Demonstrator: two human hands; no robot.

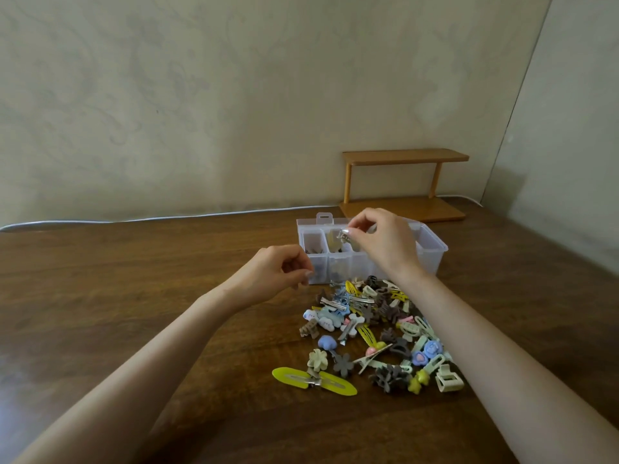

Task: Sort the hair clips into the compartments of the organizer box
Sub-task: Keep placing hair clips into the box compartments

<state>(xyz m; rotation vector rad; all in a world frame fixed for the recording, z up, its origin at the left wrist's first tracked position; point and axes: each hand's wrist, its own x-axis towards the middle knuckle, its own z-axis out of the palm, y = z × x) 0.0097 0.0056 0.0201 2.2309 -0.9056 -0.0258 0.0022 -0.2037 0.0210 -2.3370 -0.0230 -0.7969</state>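
A clear plastic organizer box [432,252] stands open on the brown table, with a few dark clips in its left compartments. My right hand [382,242] hovers over the box's middle and pinches a small silver metal clip [341,235] between thumb and fingertips. My left hand [278,272] hangs just left of the box's front corner, fingers loosely curled, nothing visible in it. In front of the box lies a heap of colourful hair clips [378,326]: brown, yellow, blue, pale green. A large yellow-green clip [313,380] lies at the heap's near left edge.
A small wooden two-tier shelf [405,185] stands against the wall behind the box. A white cable [134,220] runs along the table's far edge. Bare brown tabletop [134,296] stretches to the left of the heap.
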